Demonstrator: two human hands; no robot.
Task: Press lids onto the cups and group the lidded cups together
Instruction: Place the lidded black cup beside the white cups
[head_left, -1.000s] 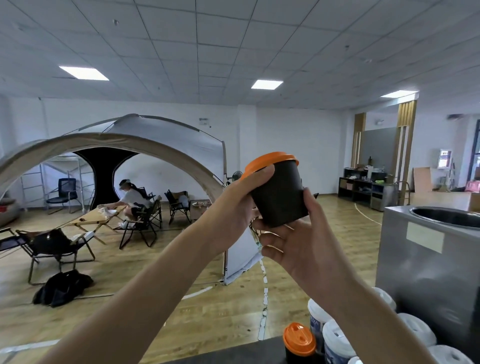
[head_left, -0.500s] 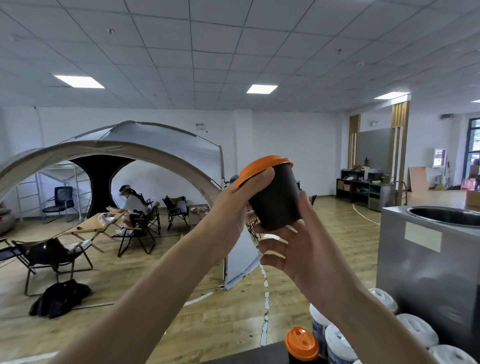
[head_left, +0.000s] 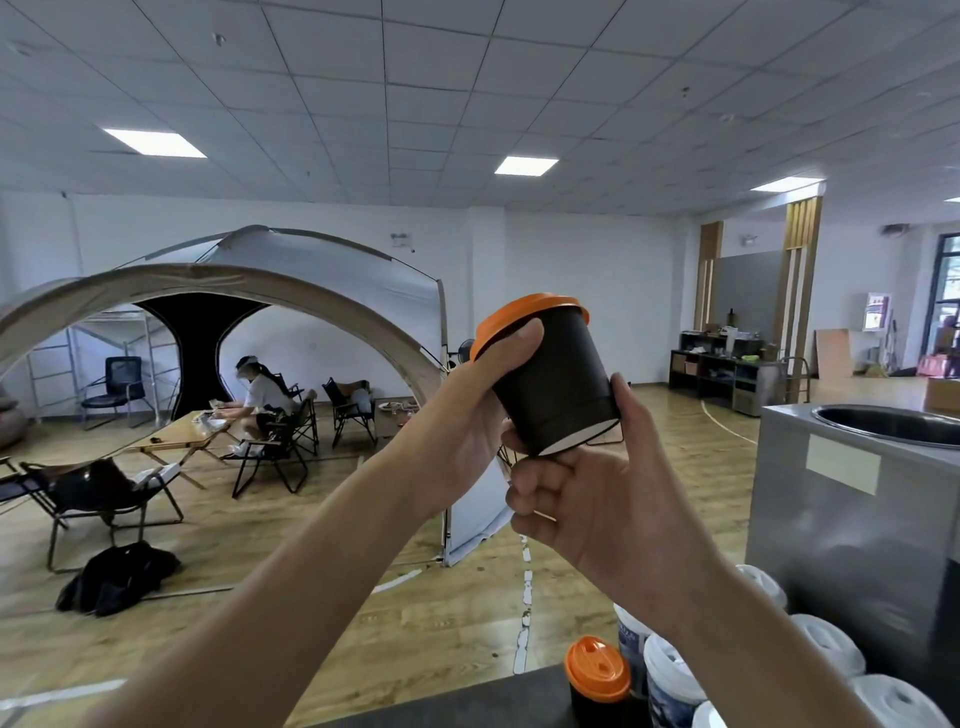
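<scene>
Two hands hold one black cup (head_left: 556, 384) high at the centre of the view, tilted, with its orange lid (head_left: 524, 312) leaning toward eleven o'clock. The left hand (head_left: 462, 421) wraps the upper wall and its thumb presses the lid's edge. The right hand (head_left: 602, 499) curls round the base. To seat the lid well, I would brace from below and work the thumb round the whole edge, feeling for gaps. At five o'clock an orange-topped cup (head_left: 597, 670) stands beside white-topped cups (head_left: 670, 675).
</scene>
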